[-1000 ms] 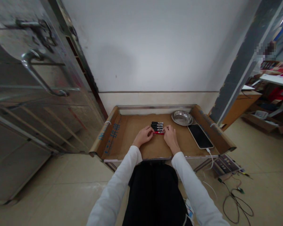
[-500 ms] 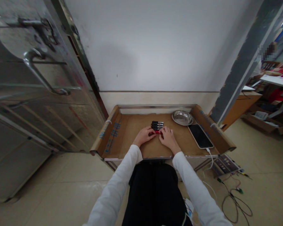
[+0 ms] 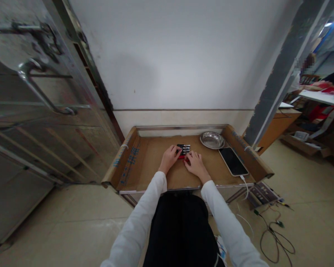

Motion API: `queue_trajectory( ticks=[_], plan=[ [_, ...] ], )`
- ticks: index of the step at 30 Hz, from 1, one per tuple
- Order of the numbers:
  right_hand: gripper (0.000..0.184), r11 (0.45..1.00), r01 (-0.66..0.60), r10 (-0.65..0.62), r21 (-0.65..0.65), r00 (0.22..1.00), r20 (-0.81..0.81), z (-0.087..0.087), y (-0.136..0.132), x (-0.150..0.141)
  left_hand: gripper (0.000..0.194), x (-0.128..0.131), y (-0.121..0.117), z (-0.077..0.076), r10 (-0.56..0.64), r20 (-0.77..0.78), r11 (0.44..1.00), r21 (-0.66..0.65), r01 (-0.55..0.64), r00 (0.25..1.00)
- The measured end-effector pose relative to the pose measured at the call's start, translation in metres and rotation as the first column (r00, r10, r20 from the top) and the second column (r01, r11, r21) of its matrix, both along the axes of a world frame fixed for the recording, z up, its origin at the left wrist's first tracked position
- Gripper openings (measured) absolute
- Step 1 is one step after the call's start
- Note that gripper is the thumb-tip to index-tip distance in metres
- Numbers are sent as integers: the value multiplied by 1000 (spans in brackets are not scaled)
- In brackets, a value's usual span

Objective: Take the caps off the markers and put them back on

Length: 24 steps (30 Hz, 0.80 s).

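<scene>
Both hands had closed in on the pens (image 3: 183, 149) mid-desk (image 3: 156, 174): left hand (image 3: 170, 158) over their left ends, right hand (image 3: 194, 165) by the red one (image 3: 182, 157), fingers curled, probably gripping it. Dish (image 3: 212, 140) and phone (image 3: 233, 161) beyond, untouched.

Soft even light; warped edges

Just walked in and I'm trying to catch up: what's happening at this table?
A person in white sleeves sits at a cardboard-lined table, both hands on a small row of black pens lying side by side. The left hand rests at the row's left end and the right hand at its near right, with a red pen showing between them. A round metal dish and a phone on a white cable lie untouched to the right.
</scene>
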State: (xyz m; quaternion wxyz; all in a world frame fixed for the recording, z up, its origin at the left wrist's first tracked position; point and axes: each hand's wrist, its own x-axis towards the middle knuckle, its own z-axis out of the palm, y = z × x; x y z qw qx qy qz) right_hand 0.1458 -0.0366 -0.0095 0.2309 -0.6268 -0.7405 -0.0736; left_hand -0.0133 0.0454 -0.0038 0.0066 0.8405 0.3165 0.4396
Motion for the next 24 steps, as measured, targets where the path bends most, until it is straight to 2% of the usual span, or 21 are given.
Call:
queue_trajectory(
  ticks=[3, 9, 14, 24],
  plan=[
    [18, 999, 4, -4, 44, 1000, 0, 1, 4, 0, 11, -1, 0, -1, -24, 13, 1000, -11, 24, 1000],
    [31, 976, 145, -123, 160, 982, -141, 3, 21, -4, 15, -3, 0, -2, -51, -53, 998, -32, 50, 997],
    [32, 980, 87, -63, 177, 988, -140, -1, 26, -6, 18, -3, -1, -2, -82, -54, 995, -64, 78, 995],
    [28, 982, -6, 59, 186, 958, -281, -9, 27, -2, 22, -5, -1, -3, -96, -24, 993, -69, 94, 995]
  ],
)
